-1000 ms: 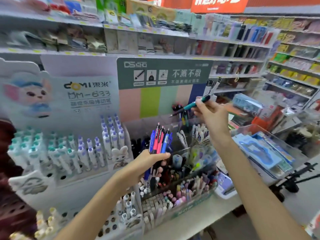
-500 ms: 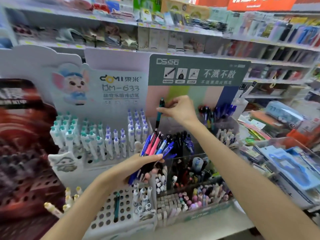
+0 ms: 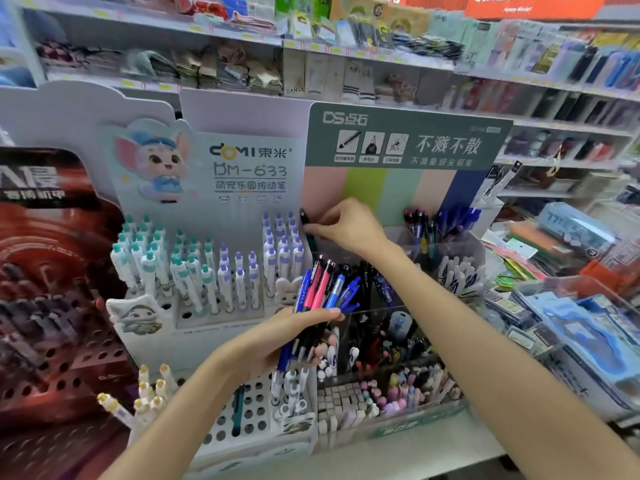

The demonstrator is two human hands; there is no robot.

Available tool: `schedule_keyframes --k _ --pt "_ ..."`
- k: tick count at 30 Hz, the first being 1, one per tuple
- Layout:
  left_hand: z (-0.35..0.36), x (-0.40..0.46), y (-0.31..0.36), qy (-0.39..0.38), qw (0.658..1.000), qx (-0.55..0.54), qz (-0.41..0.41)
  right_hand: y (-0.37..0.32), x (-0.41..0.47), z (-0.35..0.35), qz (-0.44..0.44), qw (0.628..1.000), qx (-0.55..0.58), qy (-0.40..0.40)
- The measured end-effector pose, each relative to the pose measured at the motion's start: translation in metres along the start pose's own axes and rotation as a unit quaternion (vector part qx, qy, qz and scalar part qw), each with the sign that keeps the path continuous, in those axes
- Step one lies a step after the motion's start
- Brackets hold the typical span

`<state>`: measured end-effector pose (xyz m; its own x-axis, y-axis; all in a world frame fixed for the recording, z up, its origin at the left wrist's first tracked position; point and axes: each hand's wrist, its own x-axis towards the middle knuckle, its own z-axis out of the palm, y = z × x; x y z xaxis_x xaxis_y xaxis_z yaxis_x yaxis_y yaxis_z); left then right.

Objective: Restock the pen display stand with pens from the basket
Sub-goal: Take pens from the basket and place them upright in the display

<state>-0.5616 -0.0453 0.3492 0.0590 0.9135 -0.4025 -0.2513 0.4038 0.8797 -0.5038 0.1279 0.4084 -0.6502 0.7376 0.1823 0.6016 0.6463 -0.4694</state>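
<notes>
Just above the frame's centre the right hand (image 3: 349, 225) pinches one dark teal pen (image 3: 307, 223) near its cap over the stand, while the left hand (image 3: 277, 341), lower centre, curls round a bundle of pens (image 3: 323, 292); each looks light, stiff and slick, best held mid-barrel.

I see a pale tabletop (image 3: 429, 455) along the bottom edge, carrying the displays side by side. At left stands a white pen stand (image 3: 242, 427) with round holes, a clear pen rack (image 3: 398, 420) just beside it, and a clear box (image 3: 588, 358) of blue packets at right.
</notes>
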Motion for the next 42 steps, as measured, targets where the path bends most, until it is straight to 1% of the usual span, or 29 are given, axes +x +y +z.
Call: schedule_keyframes --k 2,4,5,6,8,9,10,12,14,19,22,24,26,29,31,32,33,34,35,36,39,42 --pt "0.004 0.001 -0.001 0.010 1.000 -0.020 0.019 0.004 -0.010 -0.012 0.020 0.997 0.071 0.016" --pt "0.007 0.003 -0.002 0.017 0.998 -0.054 0.035 0.010 -0.027 -0.027 0.059 0.989 0.129 0.033" --pt "0.010 0.005 -0.002 0.021 0.996 -0.070 0.045 0.014 -0.037 -0.035 0.079 0.986 0.147 0.020" --pt "0.012 0.007 -0.002 0.027 0.995 -0.083 0.057 0.017 -0.047 -0.041 0.099 0.982 0.161 -0.016" --pt "0.018 0.012 -0.002 0.046 0.991 -0.101 0.079 0.021 -0.067 -0.047 0.140 0.966 0.186 -0.114" --pt "0.020 0.014 -0.001 0.054 0.989 -0.107 0.090 0.022 -0.074 -0.046 0.153 0.956 0.202 -0.145" --pt "0.023 0.016 -0.001 0.059 0.987 -0.112 0.101 0.023 -0.079 -0.043 0.159 0.949 0.224 -0.157" --pt "0.027 0.020 0.000 0.063 0.984 -0.116 0.116 0.023 -0.087 -0.036 0.163 0.941 0.266 -0.130" --pt "0.029 0.021 0.001 0.058 0.984 -0.114 0.125 0.024 -0.090 -0.029 0.161 0.942 0.279 -0.095" --pt "0.027 0.022 0.001 0.047 0.984 -0.101 0.141 0.024 -0.090 -0.026 0.139 0.946 0.286 -0.065" --pt "0.024 0.023 0.005 0.060 0.981 -0.100 0.155 0.024 -0.093 -0.030 0.126 0.936 0.324 -0.047" --pt "0.025 0.028 0.010 0.069 0.979 -0.101 0.164 0.027 -0.096 -0.033 0.125 0.929 0.348 -0.018" --pt "0.027 0.032 0.015 0.068 0.980 -0.092 0.162 0.035 -0.099 -0.042 0.133 0.915 0.378 0.044" --pt "0.036 0.041 0.020 0.043 0.987 -0.068 0.140 0.058 -0.106 -0.068 0.147 0.875 0.413 0.205" --pt "0.044 0.048 0.023 0.014 0.990 -0.071 0.119 0.082 -0.110 -0.087 0.160 0.848 0.374 0.340" --pt "0.051 0.052 0.024 -0.002 0.991 -0.074 0.108 0.095 -0.111 -0.097 0.175 0.827 0.345 0.407" --pt "0.056 0.057 0.025 -0.014 0.992 -0.076 0.098 0.110 -0.110 -0.105 0.195 0.806 0.315 0.462" --pt "0.060 0.060 0.025 -0.022 0.993 -0.076 0.090 0.123 -0.107 -0.109 0.214 0.788 0.290 0.500" --pt "0.067 0.065 0.026 -0.032 0.993 -0.076 0.081 0.138 -0.104 -0.114 0.230 0.780 0.264 0.519" --pt "0.073 0.068 0.026 -0.038 0.993 -0.081 0.074 0.149 -0.099 -0.116 0.238 0.785 0.247 0.517" --pt "0.085 0.079 0.025 -0.059 0.991 -0.104 0.062 0.168 -0.078 -0.113 0.227 0.823 0.223 0.470" --pt "0.091 0.085 0.023 -0.067 0.991 -0.107 0.052 0.178 -0.056 -0.114 0.211 0.841 0.220 0.448"
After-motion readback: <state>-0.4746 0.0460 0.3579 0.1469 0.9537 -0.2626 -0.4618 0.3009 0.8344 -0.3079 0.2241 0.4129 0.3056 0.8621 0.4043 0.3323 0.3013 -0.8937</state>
